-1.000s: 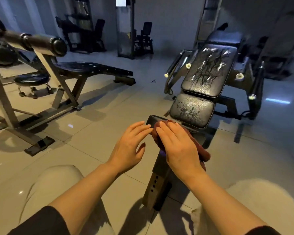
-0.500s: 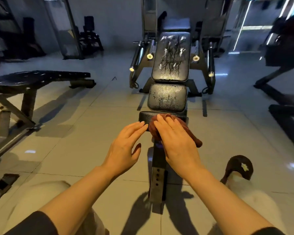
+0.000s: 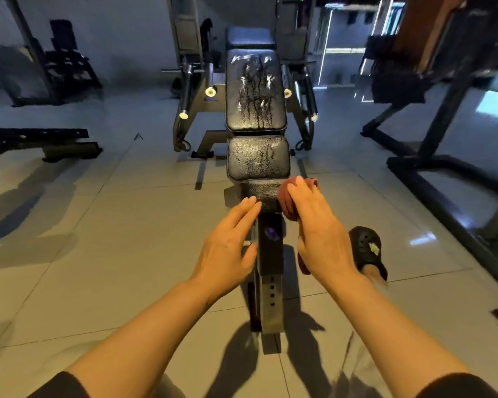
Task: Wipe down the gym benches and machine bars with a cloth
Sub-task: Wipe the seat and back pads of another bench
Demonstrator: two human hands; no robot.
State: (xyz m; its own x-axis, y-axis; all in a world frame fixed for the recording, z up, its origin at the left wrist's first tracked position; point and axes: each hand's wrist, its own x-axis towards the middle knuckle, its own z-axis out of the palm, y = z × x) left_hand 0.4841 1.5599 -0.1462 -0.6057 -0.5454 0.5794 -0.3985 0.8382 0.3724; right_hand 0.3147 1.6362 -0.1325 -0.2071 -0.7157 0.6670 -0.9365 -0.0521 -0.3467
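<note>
The right hand (image 3: 318, 225) presses a reddish cloth (image 3: 288, 202) flat-fingered onto the bench's front pad (image 3: 259, 193) to wipe it; the left hand (image 3: 230, 248), fingers straight, steadies the pad's edge.

left hand (image 3: 227, 248) flat, fingers straight, right hand (image 3: 318, 234) pressing down

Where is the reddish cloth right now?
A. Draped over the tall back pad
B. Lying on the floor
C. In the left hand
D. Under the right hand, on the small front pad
D: the right hand presses the cloth onto the front pad; the left hand holds nothing.
</note>
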